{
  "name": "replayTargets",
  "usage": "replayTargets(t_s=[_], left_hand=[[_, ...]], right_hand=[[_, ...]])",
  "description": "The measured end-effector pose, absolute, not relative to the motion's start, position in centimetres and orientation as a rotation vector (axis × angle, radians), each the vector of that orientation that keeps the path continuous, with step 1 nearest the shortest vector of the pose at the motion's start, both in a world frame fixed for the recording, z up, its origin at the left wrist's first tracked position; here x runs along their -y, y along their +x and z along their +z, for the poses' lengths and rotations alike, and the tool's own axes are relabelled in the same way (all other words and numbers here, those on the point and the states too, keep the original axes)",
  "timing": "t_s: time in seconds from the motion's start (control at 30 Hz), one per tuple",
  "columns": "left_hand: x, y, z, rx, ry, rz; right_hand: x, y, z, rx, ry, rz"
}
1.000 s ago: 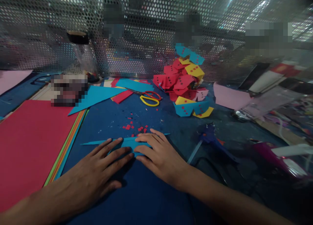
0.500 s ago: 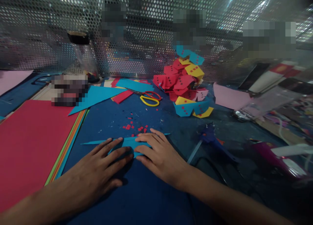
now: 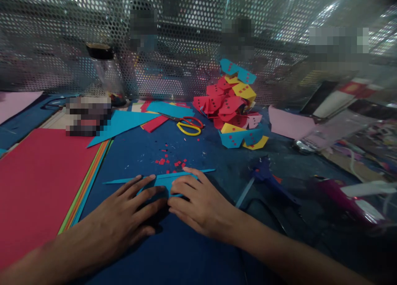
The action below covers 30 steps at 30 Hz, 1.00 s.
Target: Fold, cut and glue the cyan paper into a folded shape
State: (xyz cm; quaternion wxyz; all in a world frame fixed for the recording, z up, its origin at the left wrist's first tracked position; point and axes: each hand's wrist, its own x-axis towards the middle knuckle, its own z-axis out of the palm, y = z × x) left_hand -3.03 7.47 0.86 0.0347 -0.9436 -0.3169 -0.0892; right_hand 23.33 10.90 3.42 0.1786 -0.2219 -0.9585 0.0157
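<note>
Under both hands lies a blue piece of paper (image 3: 163, 181) with a narrow folded strip along its far edge and pointed ends to either side. My left hand (image 3: 127, 214) rests on its left part, palm down, fingers stretched and apart. On the right part, my right hand (image 3: 201, 204) presses with bent, slightly spread fingers and grips nothing visible. Much of the paper is hidden by the fingers. Small red paper squares (image 3: 162, 161) are scattered just beyond it. Farther off lie scissors (image 3: 189, 129) with one red and one yellow handle loop.
Stacked coloured sheets (image 3: 46, 173), red on top, lie at left beside a blue paper triangle (image 3: 124, 124). Dotted paper cut-outs (image 3: 228, 105) are piled at the back. A blue glue gun (image 3: 273, 179) and a purple tool (image 3: 347, 200) lie right. A jar (image 3: 107, 76) stands back left.
My right hand's fingers have bent more and its upper finger has shifted left along the paper's far edge. My left hand stays in place.
</note>
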Motion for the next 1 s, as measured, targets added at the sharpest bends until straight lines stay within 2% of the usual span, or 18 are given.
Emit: replayTargets(t_s=[1.0], left_hand=[[-8.2, -4.0, 1.2, 0.98, -3.068, -0.437]], right_hand=[[-11.7, 24.4, 3.7, 2.658, -0.586, 0.059]])
